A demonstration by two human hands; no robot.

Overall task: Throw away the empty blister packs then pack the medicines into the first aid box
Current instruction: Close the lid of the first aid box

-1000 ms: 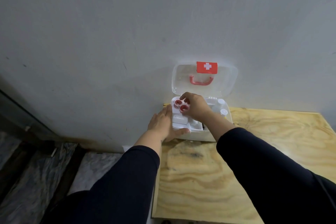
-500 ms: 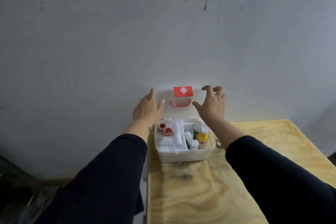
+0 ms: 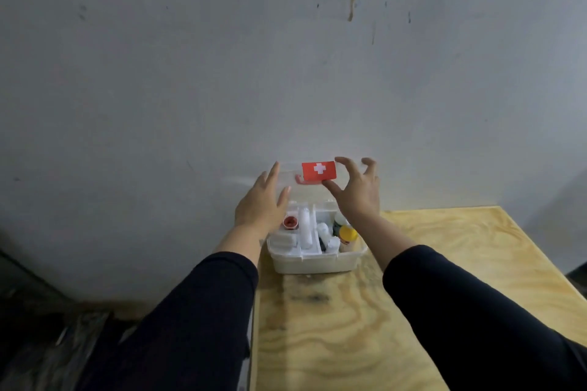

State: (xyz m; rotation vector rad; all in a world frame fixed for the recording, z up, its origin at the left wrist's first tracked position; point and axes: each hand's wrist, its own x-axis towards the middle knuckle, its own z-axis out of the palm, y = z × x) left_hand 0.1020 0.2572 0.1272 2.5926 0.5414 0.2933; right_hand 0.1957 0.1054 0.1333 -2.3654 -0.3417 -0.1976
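The white first aid box (image 3: 314,260) stands open at the table's far left corner, against the wall. Its compartments hold a red-capped jar (image 3: 289,222), a white roll (image 3: 304,228), a yellow-capped bottle (image 3: 347,233) and other small white packs. The translucent lid (image 3: 300,192) with a red cross label (image 3: 318,170) stands up behind the box. My left hand (image 3: 262,203) grips the lid's left edge. My right hand (image 3: 359,194) holds its right side, thumb under the label and fingers over the top edge. No blister packs are in view.
The box sits on a light plywood table (image 3: 444,263) that runs toward me and to the right. A stained grey wall (image 3: 286,73) rises straight behind it. Dark floor (image 3: 47,343) lies to the left of the table's edge.
Both hands left the inside of the box and went up to the lid. Since half a second ago the lid has tipped slightly forward, and my right thumb has come under the label.
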